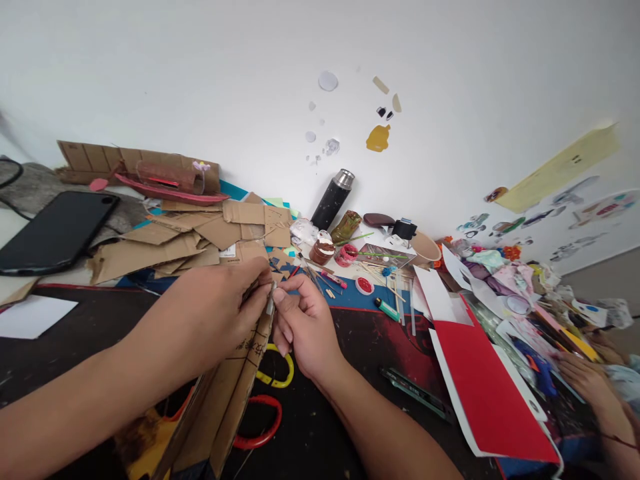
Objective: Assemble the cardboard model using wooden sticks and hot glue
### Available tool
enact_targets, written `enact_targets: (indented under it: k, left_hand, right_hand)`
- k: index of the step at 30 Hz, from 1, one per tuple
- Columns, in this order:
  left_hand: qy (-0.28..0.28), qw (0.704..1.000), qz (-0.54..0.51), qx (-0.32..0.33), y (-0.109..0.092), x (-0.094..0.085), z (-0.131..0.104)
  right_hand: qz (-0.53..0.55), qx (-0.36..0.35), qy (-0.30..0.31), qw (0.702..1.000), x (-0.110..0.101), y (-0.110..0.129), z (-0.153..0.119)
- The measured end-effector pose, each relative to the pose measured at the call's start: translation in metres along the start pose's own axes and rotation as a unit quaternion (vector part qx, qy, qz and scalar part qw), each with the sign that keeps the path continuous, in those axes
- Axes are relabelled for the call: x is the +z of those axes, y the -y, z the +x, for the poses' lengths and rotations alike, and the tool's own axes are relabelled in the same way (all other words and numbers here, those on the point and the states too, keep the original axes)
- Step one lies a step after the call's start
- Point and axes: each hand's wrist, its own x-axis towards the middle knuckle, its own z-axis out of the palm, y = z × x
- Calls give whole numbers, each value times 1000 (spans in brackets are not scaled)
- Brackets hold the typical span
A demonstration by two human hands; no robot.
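A long folded cardboard piece [235, 390] with printed characters stands in front of me, running from the lower edge up to my hands. My left hand [215, 313] is closed over its far end, fingertips partly hidden. Opposite it, my right hand [307, 327] pinches at the same end, with thumb and forefinger against a small greyish-white bit [271, 298] on the cardboard's edge. What that bit is, I cannot make out. Below my right hand lie scissors with a yellow handle [283, 367] and a red handle [265, 423], partly covered by the cardboard.
Cardboard scraps [165, 237], a model boat [170, 187] and a phone [60, 230] lie left. A black thermos [334, 200], paint jars [323, 250] and a lighter [387, 309] are further back. Right are a utility knife [415, 393], red card [500, 387] and another person's hand [583, 377].
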Motion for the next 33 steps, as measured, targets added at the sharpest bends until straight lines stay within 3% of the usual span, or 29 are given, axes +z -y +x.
enact_targets:
  k: [33]
  left_hand:
    - [13,999,-28,-10,2,1,0]
  right_hand:
    - [-4,-2,1,1000,-1,-1,2]
